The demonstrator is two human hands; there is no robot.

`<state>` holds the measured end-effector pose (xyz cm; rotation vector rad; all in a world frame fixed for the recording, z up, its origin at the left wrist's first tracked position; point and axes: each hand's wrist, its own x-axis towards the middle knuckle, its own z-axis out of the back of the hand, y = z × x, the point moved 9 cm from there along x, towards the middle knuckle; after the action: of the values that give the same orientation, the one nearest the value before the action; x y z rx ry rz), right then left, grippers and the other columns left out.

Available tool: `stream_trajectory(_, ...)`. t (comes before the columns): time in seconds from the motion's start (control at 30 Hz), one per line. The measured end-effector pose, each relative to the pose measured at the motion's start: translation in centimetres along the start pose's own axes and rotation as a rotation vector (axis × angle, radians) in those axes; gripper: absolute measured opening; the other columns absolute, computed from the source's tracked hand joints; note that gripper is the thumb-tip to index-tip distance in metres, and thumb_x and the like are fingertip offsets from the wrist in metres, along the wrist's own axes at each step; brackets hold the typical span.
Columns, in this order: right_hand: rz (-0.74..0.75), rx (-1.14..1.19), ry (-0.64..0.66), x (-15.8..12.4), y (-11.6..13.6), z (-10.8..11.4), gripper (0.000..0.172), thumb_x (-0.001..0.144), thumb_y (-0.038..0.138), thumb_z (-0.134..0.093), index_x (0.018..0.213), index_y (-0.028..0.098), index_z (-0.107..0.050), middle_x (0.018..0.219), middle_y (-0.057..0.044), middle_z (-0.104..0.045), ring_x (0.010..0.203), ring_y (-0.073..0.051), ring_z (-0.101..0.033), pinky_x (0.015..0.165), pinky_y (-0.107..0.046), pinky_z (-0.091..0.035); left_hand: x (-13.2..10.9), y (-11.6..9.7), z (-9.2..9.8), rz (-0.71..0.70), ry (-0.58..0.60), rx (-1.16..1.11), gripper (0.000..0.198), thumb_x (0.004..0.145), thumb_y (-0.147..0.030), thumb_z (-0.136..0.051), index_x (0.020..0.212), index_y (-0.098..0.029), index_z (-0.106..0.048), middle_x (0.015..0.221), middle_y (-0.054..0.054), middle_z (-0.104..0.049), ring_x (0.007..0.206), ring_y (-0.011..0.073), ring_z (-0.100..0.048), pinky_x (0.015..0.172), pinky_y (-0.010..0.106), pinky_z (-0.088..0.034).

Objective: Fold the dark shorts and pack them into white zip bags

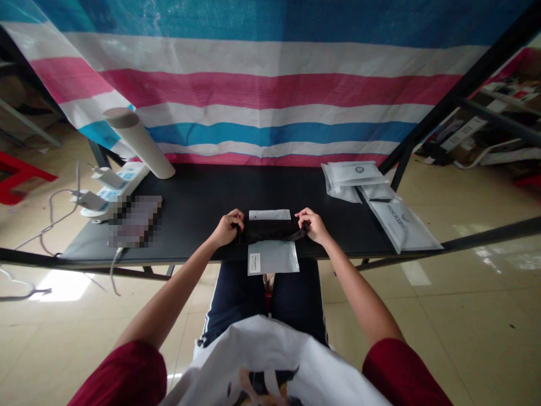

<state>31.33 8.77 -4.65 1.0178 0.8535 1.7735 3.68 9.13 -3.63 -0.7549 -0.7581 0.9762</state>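
A strip of black, soft-looking cloth [273, 230] is stretched sideways between my two hands at the table's near edge. My left hand [230, 226] pinches its left end, and my right hand [313, 224] grips the right end, fingers closed. Under the cloth lies a frosted plastic bag [274, 256], its middle covered by the cloth. The bag's lower part, with a small white label, hangs over the table edge above my lap. Its upper strip shows beyond the cloth.
Several frosted bags [401, 225] with printing lie at the table's right. On the left are a white cylinder [143, 144], a power strip [120, 192] with plugged-in adapters, and a blurred-out phone-like object [137, 220] on a cable. A striped sheet [262, 90] hangs behind the black table [211, 189].
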Motion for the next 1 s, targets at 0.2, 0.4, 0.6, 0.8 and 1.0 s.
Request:
stream_trajectory(0.2,0.058,-0.146,0.087,-1.0,1.3,-0.1,0.021,0.071,0.009,-0.051,0.068,0.020,-0.069,0.108,-0.008,-0.060,0.108,-0.024,-0.060,0.093,-0.039,-0.047,-0.3,-1.2,0.2,-0.039,0.076,0.086,0.024,0.059,-0.009,-0.044,0.064,-0.018,-0.065,0.100,0.006,-0.057,0.098,0.0193,-0.057,0.092,0.036,-0.046)
stream_trajectory(0.4,-0.032,-0.163,0.133,-1.9,2.0,1.4,0.035,0.092,0.028,-0.043,0.087,0.021,-0.077,0.125,-0.007,-0.062,0.113,-0.025,-0.060,0.098,-0.038,-0.045,-1.6,-3.0,0.8,-0.041,0.144,0.234,0.026,0.087,-0.035,-0.051,0.084,-0.021,-0.073,0.116,0.006,-0.058,0.105,0.0228,-0.054,0.101,0.040,-0.039)
stream_trajectory(0.6,0.015,-0.292,0.080,-3.0,1.6,0.9,0.016,0.083,0.037,-0.067,0.082,0.023,-0.076,0.126,-0.008,-0.063,0.123,-0.027,-0.055,0.107,-0.043,-0.041,-2.9,-1.6,-0.3,-0.024,0.014,0.431,0.038,0.082,-0.053,-0.064,0.066,-0.019,-0.063,0.114,0.008,-0.061,0.107,0.0261,-0.052,0.094,0.042,-0.043)
stream_trajectory(0.8,0.006,-0.352,-0.002,-3.6,0.5,1.2,0.027,0.078,0.037,-0.073,0.101,0.023,-0.068,0.128,-0.009,-0.061,0.133,-0.027,-0.048,0.110,-0.047,-0.040,-3.3,-0.8,-0.4,0.002,-0.034,0.504,0.038,0.079,-0.055,-0.067,0.075,-0.019,-0.055,0.106,0.008,-0.060,0.099,0.0253,-0.052,0.089,0.042,-0.043)
stream_trajectory(1.0,-0.078,-0.585,-0.041,-3.5,-0.3,2.1,0.038,0.074,0.048,-0.077,0.098,0.020,-0.068,0.134,-0.014,-0.057,0.139,-0.034,-0.038,0.112,-0.052,-0.037,-2.7,0.0,-0.2,0.090,-0.023,0.525,0.062,0.076,-0.058,-0.068,0.122,-0.020,-0.052,0.118,0.011,-0.055,0.108,0.0299,-0.049,0.094,0.046,-0.042)
